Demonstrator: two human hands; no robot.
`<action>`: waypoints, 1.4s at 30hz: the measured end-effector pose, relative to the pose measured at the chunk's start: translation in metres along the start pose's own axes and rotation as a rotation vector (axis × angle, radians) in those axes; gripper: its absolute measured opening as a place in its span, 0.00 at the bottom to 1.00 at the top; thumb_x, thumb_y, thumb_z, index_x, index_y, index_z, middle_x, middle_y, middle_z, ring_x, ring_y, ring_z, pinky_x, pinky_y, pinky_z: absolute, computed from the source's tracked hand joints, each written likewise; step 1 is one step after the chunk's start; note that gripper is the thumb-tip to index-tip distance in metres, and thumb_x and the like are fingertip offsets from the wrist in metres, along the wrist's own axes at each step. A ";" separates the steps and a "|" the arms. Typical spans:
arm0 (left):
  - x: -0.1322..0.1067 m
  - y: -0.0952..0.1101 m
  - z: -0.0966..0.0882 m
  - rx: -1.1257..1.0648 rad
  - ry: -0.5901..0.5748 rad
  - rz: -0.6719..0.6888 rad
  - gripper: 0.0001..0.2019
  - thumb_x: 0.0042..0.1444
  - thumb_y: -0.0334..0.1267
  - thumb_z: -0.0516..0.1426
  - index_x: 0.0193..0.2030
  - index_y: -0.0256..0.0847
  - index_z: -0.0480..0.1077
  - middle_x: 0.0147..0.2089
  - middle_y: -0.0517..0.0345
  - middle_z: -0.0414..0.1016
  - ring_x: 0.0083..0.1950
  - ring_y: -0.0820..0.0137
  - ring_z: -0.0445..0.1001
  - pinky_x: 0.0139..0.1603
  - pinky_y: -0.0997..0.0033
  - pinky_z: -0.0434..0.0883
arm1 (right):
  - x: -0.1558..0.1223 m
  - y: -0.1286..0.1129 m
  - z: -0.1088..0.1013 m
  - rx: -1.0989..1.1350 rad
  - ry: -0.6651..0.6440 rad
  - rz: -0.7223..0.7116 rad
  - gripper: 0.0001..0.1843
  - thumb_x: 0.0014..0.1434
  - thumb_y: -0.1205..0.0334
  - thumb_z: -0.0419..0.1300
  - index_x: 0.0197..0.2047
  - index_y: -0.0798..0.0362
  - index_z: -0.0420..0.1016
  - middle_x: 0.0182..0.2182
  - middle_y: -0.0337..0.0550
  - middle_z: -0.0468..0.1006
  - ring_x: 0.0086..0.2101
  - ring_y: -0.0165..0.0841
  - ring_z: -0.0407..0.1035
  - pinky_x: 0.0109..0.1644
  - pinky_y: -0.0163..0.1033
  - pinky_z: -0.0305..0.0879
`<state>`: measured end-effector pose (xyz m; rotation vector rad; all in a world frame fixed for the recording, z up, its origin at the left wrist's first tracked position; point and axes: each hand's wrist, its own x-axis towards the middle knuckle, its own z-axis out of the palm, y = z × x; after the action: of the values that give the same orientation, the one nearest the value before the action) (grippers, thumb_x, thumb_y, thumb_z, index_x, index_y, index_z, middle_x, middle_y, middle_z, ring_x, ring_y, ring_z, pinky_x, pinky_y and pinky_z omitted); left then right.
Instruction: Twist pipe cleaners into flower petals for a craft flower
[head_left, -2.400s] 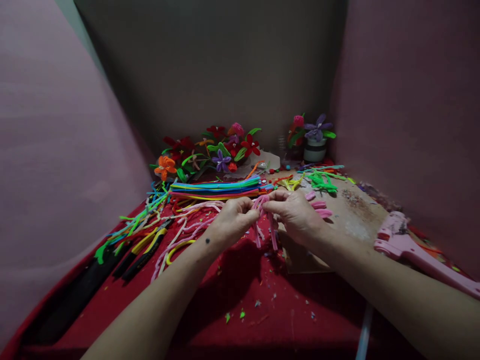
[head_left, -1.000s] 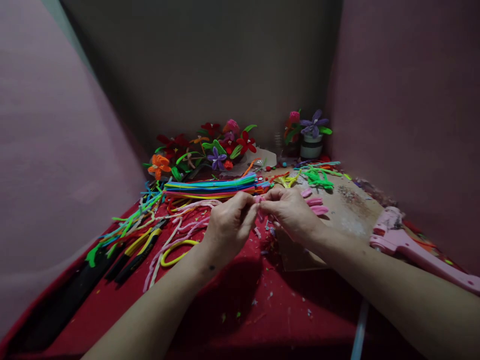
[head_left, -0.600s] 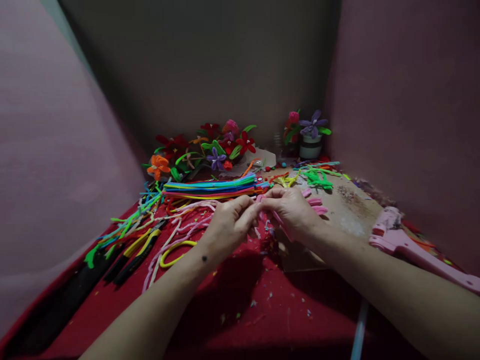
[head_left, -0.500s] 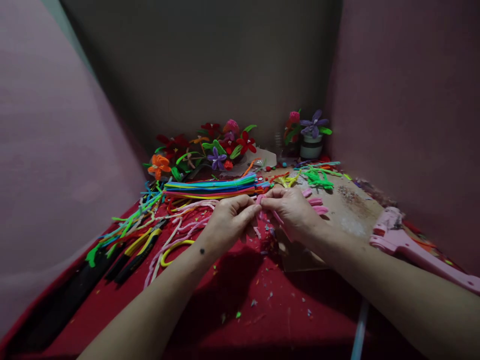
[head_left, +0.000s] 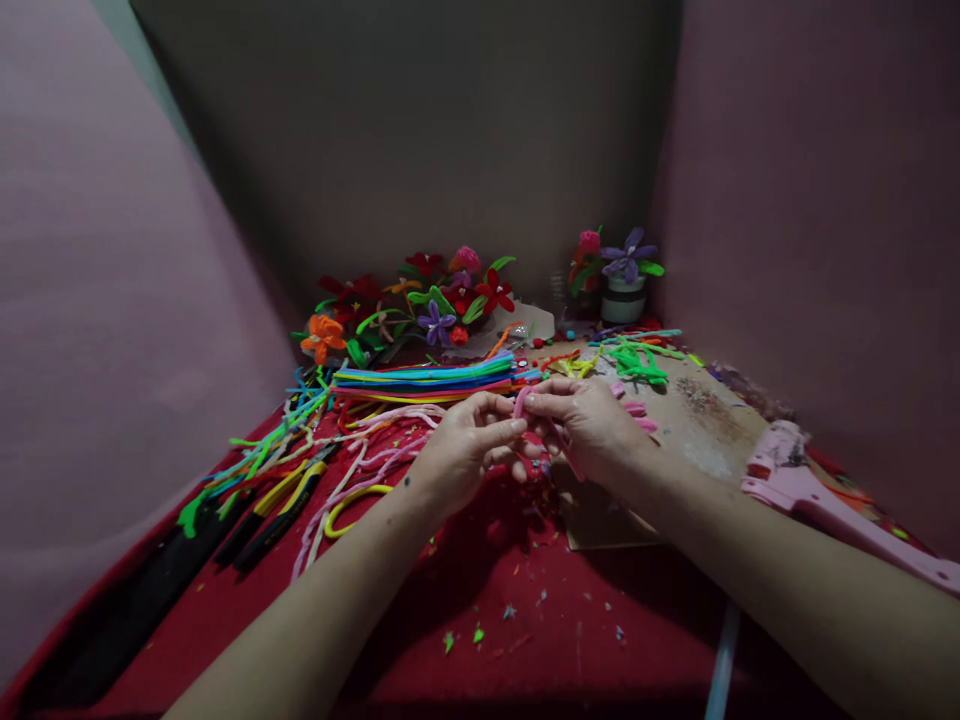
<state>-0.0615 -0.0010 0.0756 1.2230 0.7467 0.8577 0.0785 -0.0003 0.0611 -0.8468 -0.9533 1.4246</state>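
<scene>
Between my two hands is a pink pipe cleaner (head_left: 520, 402), bent into a small loop at its top. The thumb and index finger of my left hand (head_left: 472, 440) pinch its left side. My right hand (head_left: 589, 415) grips the other side, and a pink length hangs below its fingers. Just beyond my right hand, folded pink pipe cleaner pieces (head_left: 637, 410) lie on the cardboard. A bundle of colored pipe cleaners (head_left: 427, 374) lies behind my left hand, and loose pale pink pipe cleaners (head_left: 360, 470) spread to its left.
Pliers (head_left: 281, 505) and a yellow scissor handle (head_left: 352, 505) lie at left. A pink glue gun (head_left: 825, 500) rests at right by the cardboard (head_left: 705, 410). Pipe cleaner flowers (head_left: 435, 322) and a small pot (head_left: 622, 298) stand at the back. Scraps dot the red cloth (head_left: 540, 640).
The pink pipe cleaner now shows a rounder loop between my fingertips. My left hand's lower fingers have spread a little. The view has shifted slightly.
</scene>
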 end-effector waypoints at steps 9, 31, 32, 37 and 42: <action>0.001 -0.005 0.000 0.132 -0.044 0.053 0.12 0.47 0.32 0.60 0.37 0.37 0.62 0.27 0.61 0.71 0.23 0.75 0.71 0.17 0.78 0.67 | 0.001 -0.003 0.001 0.047 0.027 0.033 0.04 0.39 0.68 0.63 0.20 0.58 0.70 0.13 0.36 0.68 0.12 0.22 0.57 0.13 0.29 0.49; 0.002 -0.003 -0.002 0.125 0.002 0.018 0.11 0.49 0.38 0.60 0.32 0.36 0.61 0.26 0.59 0.72 0.21 0.73 0.72 0.18 0.75 0.69 | 0.003 -0.002 -0.002 -0.048 0.027 -0.030 0.03 0.39 0.68 0.62 0.21 0.58 0.72 0.14 0.36 0.68 0.15 0.22 0.57 0.17 0.31 0.49; 0.002 -0.003 -0.001 0.130 0.015 0.030 0.11 0.49 0.37 0.59 0.33 0.36 0.61 0.25 0.59 0.72 0.21 0.72 0.72 0.18 0.74 0.70 | 0.003 -0.002 -0.002 -0.052 0.023 -0.043 0.03 0.40 0.68 0.62 0.21 0.58 0.72 0.14 0.36 0.69 0.15 0.22 0.58 0.17 0.31 0.50; 0.001 0.000 0.001 0.170 0.082 0.047 0.08 0.49 0.34 0.58 0.31 0.35 0.61 0.24 0.59 0.72 0.21 0.70 0.73 0.19 0.72 0.71 | 0.001 -0.002 0.000 -0.017 -0.023 -0.046 0.06 0.40 0.65 0.65 0.22 0.58 0.73 0.17 0.38 0.71 0.19 0.24 0.62 0.23 0.32 0.57; 0.001 0.001 0.000 0.114 0.066 0.009 0.08 0.47 0.34 0.60 0.30 0.33 0.65 0.25 0.56 0.73 0.22 0.71 0.74 0.22 0.73 0.72 | 0.001 -0.002 0.000 -0.008 0.019 -0.075 0.09 0.39 0.62 0.66 0.19 0.58 0.71 0.14 0.36 0.69 0.16 0.22 0.57 0.19 0.31 0.51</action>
<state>-0.0615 0.0003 0.0769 1.3043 0.8532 0.8758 0.0794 0.0009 0.0630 -0.8208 -0.9676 1.3468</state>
